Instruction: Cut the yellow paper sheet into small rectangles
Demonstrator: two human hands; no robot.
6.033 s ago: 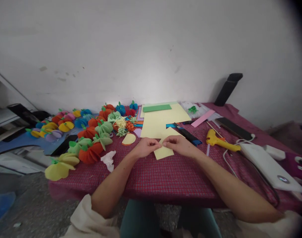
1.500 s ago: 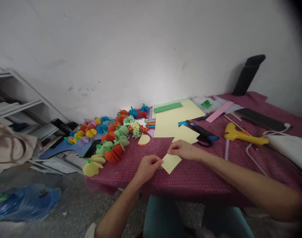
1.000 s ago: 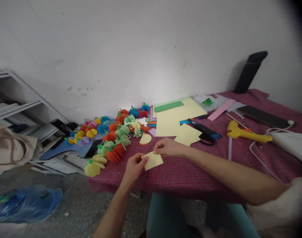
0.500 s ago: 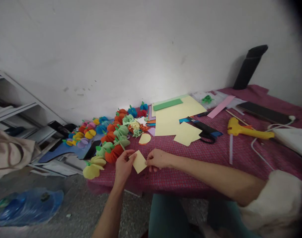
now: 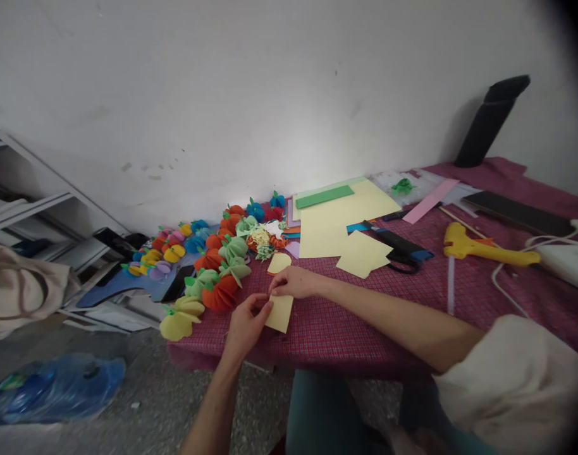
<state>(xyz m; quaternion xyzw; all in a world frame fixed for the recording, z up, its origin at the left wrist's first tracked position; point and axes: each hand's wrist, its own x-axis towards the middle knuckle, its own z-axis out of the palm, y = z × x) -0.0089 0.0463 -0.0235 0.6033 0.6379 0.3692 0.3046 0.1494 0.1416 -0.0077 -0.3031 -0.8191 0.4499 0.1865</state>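
A small pale yellow paper rectangle (image 5: 280, 314) is held just above the table's front edge. My left hand (image 5: 248, 323) is closed on its left side, thumb on top. At its upper left edge, my right hand (image 5: 293, 282) pinches the paper, fingers bent over the corner. Just beyond the right hand lies a cream half-round paper piece (image 5: 279, 261) with an orange edge showing beneath. To the left stand several folded paper pumpkins, among them an orange one (image 5: 221, 294) and a yellow one (image 5: 176, 325).
Large yellow sheets (image 5: 346, 218) with a green strip (image 5: 325, 196) lie toward the wall. Smaller yellow pieces (image 5: 362, 254) partly cover black-handled scissors (image 5: 403, 262). A yellow glue gun (image 5: 488, 248) with its stick lies right. Paper scraps (image 5: 263, 239) are heaped behind the hands.
My right hand has moved from the paper's right edge to its upper left edge. The paper has turned and shifted slightly right. The view has shifted a little.
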